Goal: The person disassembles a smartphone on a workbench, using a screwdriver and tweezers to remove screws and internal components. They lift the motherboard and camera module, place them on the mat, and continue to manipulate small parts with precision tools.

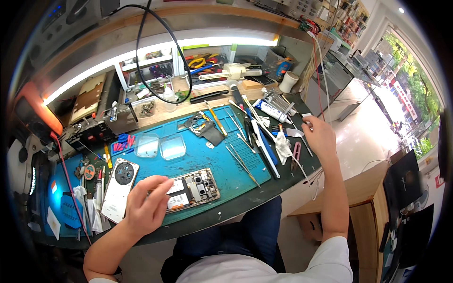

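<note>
While left hand (147, 203) presses opened phone (196, 187) on blue mat (222, 155), two clear trays (160, 146) lie behind, contents unclear; right hand (320, 137), grip pinching small part, at tabletop (264, 188) right edge.

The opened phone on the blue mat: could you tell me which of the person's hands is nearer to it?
Left. The left hand rests on the opened phone; the right hand is far off at the bench's right edge.

On the workbench lie one opened smartphone (198, 187) near the front edge of the one blue repair mat (222, 155), one white phone back cover (120, 189) at the mat's left edge, two clear plastic trays (160, 146), one white glue tube (272, 111), and two hands (146, 207) at work
</note>
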Available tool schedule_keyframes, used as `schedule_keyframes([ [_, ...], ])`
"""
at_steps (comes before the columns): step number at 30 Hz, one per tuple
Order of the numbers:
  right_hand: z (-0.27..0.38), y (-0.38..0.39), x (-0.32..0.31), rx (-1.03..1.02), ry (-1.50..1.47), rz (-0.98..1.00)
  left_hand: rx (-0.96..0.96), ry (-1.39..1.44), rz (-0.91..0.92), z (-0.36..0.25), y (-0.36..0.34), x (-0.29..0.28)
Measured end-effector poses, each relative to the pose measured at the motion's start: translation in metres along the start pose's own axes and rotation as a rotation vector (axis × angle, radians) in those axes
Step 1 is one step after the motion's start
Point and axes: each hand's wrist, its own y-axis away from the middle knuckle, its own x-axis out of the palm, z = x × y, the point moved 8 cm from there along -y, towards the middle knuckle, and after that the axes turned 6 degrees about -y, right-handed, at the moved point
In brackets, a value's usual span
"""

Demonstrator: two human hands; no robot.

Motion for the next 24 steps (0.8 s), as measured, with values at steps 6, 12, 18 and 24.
schedule_keyframes([
  [6,0.023,-0.003,0.016,-0.311,-0.122,-0.084,0.054,-0.025,0.139,-0.001,-0.001,0.002],
  [12,0.118,-0.017,0.033,-0.546,-0.182,-0.052,0.007,0.039,0.085,0.003,0.004,-0.002],
  [18,0.215,-0.054,0.073,-0.807,-0.176,-0.100,-0.037,0.045,0.113,0.004,-0.001,-0.001],
  [24,0.312,-0.109,0.141,-0.720,-0.402,0.342,0.085,0.024,0.065,-0.006,0.005,0.003],
])
